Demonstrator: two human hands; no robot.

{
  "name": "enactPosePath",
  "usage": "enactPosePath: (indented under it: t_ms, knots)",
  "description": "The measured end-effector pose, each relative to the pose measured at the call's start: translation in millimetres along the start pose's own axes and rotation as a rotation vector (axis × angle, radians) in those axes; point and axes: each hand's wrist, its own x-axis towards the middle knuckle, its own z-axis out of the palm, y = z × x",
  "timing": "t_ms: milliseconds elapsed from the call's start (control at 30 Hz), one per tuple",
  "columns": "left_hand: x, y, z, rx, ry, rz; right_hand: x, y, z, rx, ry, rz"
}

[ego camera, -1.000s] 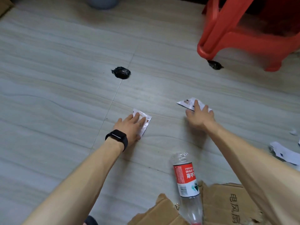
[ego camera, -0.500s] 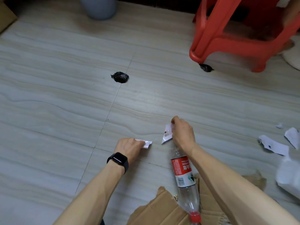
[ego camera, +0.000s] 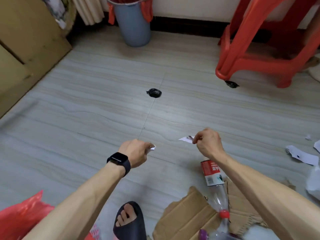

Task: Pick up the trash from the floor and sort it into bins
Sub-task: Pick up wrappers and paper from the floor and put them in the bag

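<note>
My left hand (ego camera: 136,153), with a black watch on the wrist, grips a small white paper scrap (ego camera: 152,147) above the grey floor. My right hand (ego camera: 208,143) pinches a second white paper scrap (ego camera: 186,139), also lifted off the floor. A clear plastic bottle with a red label (ego camera: 212,174) lies under my right forearm, on torn cardboard (ego camera: 183,217). A black crumpled wad (ego camera: 154,93) lies on the floor farther ahead; another black wad (ego camera: 231,84) sits at the foot of the red stool. A blue bin with a red liner (ego camera: 134,23) stands by the far wall.
A red plastic stool (ego camera: 259,54) stands at the upper right. A cardboard box (ego camera: 26,49) fills the upper left. More white paper scraps (ego camera: 302,155) lie at the right edge. A red plastic bag (ego camera: 20,217) is at the lower left, my sandalled foot (ego camera: 129,220) below centre.
Both hands went from pressing on the papers lying on the floor to closing on them and lifting them toward me. The view has tilted up, showing the bin and wall.
</note>
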Motion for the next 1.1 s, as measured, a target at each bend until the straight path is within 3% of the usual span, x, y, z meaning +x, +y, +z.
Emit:
enactPosePath:
  t_ms: [167,333,433,567,800,933,1100]
  knots:
    - [-81.3,-33.2,-64.1,0.029,0.177,-0.088,-40.6,-97.2,-45.5,-0.005,-0.046,-0.241]
    - [-186.6,-82.0,-90.3,-0.037,0.595,-0.159,-101.9,-204.0,-64.6,0.125,-0.004,-0.482]
    - [-257.8,-108.2,-82.0,0.021,0.687,-0.231,-150.8,-252.9,-46.6,0.169,0.014,-0.644]
    - [-340.5,-126.1,-51.5,0.034,0.629,-0.382,-216.6,-290.8,0.4,0.147,-0.044,-0.823]
    - [-411.0,-126.1,-8.8,-0.125,0.243,-0.572,-292.4,-312.5,57.3,-0.048,-0.337,-0.941]
    - [-410.3,-125.8,-11.6,-0.188,0.21,-0.563,-297.3,-311.2,49.7,-0.1,-0.36,-0.901]
    - [-388.8,-115.4,-42.7,-0.136,0.299,-0.469,-276.9,-291.5,2.1,-0.2,-0.315,-0.817]
